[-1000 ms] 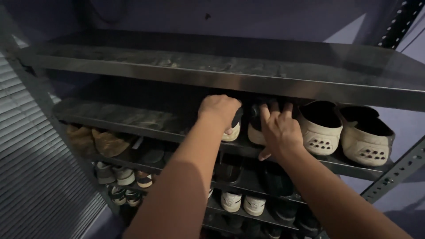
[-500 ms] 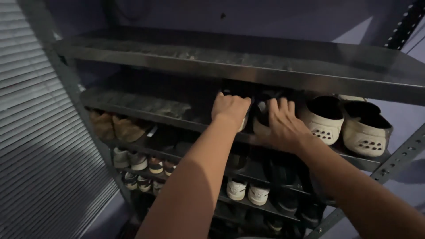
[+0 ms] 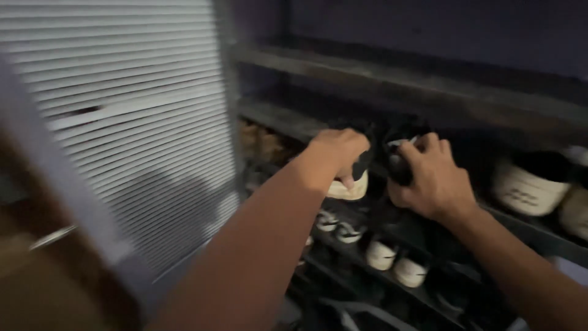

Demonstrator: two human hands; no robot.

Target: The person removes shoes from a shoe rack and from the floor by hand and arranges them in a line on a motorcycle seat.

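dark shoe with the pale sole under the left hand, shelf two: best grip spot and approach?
Take the dark shoe at the heel collar, coming from the open front of the shelf. The heel end with its pale sole faces outward toward the person, and the left hand already curls over that end. The shelf above likely blocks a top approach.

Hands (image 3: 383, 168) gripping dark shoes (image 3: 355, 175)

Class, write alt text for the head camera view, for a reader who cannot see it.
Two bare hands each grip a dark shoe with a pale sole at a dim metal shoe rack: left hand on the left shoe, right hand on the right shoe. Pale slip-on shoes sit further right, white blinds hang left. The picture is blurred.
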